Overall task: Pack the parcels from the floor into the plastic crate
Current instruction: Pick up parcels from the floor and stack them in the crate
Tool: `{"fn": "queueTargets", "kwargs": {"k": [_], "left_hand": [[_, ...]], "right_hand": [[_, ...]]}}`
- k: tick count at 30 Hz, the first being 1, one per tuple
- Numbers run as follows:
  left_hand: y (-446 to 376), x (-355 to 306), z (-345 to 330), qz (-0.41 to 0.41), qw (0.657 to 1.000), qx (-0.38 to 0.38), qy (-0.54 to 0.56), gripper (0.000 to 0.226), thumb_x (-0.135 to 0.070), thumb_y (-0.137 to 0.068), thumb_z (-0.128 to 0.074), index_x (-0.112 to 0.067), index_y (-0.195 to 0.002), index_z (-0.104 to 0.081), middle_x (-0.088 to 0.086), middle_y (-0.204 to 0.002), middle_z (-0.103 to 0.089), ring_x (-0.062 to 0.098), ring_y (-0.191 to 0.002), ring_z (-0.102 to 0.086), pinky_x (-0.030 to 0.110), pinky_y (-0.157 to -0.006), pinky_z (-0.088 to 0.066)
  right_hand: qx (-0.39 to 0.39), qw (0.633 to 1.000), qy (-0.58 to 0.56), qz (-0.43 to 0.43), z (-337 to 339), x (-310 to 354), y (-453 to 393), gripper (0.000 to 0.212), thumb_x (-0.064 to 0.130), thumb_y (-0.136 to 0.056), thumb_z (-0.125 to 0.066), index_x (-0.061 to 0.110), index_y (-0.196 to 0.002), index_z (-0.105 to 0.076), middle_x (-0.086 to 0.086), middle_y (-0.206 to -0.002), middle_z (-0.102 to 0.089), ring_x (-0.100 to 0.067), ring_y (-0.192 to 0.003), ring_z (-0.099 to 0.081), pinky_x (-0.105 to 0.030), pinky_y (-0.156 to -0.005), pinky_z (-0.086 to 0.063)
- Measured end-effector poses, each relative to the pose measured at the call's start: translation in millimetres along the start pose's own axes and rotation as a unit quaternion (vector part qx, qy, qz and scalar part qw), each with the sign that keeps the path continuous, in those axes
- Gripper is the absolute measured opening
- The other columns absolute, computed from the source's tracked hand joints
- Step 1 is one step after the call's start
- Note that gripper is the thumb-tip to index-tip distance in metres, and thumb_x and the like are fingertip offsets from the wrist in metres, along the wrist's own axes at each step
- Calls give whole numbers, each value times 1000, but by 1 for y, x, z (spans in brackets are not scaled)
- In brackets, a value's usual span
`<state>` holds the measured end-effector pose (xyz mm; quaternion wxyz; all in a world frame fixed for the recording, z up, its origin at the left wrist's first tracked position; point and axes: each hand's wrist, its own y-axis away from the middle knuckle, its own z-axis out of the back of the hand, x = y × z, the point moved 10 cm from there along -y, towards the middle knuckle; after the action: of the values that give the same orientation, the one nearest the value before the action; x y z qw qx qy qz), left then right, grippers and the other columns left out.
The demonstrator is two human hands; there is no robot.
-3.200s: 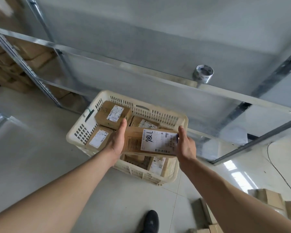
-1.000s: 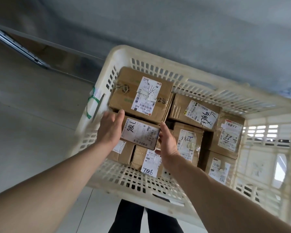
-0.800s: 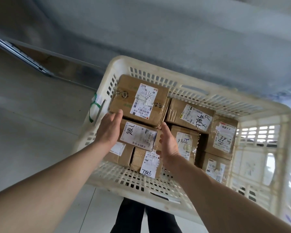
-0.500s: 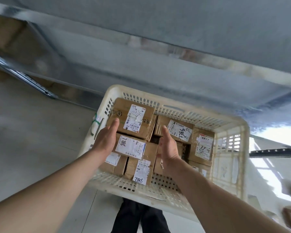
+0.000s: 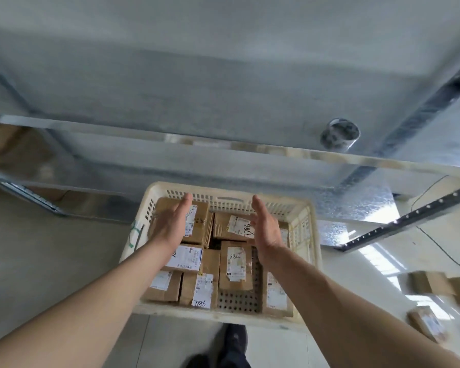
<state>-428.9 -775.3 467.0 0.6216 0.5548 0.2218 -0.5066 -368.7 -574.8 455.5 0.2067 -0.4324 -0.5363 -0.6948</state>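
A cream plastic crate [image 5: 307, 208] stands on the floor below me, holding several brown cardboard parcels with white labels. The parcel I just set down [image 5: 187, 257] lies in the crate's left half, on top of others. My left hand [image 5: 171, 221] hovers above the crate's left side, fingers straight, holding nothing. My right hand [image 5: 264, 227] hovers above the middle right, palm turned inward, also holding nothing. More parcels [image 5: 430, 285] lie on the floor at the right, blurred.
A metal shelf rack [image 5: 223, 150] stands right behind the crate, with a roll of tape [image 5: 340, 134] on its shelf. A black cable [image 5: 436, 243] runs over the floor at the right. My dark shoe [image 5: 234, 341] is just in front of the crate.
Both hands have let go of the labelled parcel, which now lies in the crate, and have lifted up and apart. My head has pulled back, so the crate looks smaller.
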Motion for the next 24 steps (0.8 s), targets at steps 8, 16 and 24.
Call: {"fn": "queueTargets", "kwargs": {"k": [8, 16, 24], "left_hand": [[53, -45, -55, -39, 992, 105, -51, 96, -85, -77, -23, -22, -149, -39, 0, -157, -34, 27, -142, -32, 48, -113, -28], [106, -70, -139, -97, 974, 190, -78, 92, -85, -79, -32, -21, -145, -45, 3, -151, -44, 26, -139, -37, 49, -111, -34], [172, -77, -265, -104, 952, 279, -69, 96, -83, -74, -45, -14, -141, -49, 10, -148, -48, 29, -136, -43, 47, -114, -33]], "right_hand": [[-109, 992, -26, 50, 77, 11, 75, 36, 61, -99, -44, 36, -109, -67, 4, -117, -69, -21, -121, -58, -57, -113, -39], [-190, 975, -102, 53, 159, -15, 153, 35, 53, -102, -48, 27, -92, -69, -17, -133, -64, -18, -106, -63, -55, -103, -44], [-277, 945, -162, 61, 277, -70, 216, 50, 47, -105, -45, 17, -144, -51, -9, -151, -50, -23, -136, -46, -57, -119, -32]]}}
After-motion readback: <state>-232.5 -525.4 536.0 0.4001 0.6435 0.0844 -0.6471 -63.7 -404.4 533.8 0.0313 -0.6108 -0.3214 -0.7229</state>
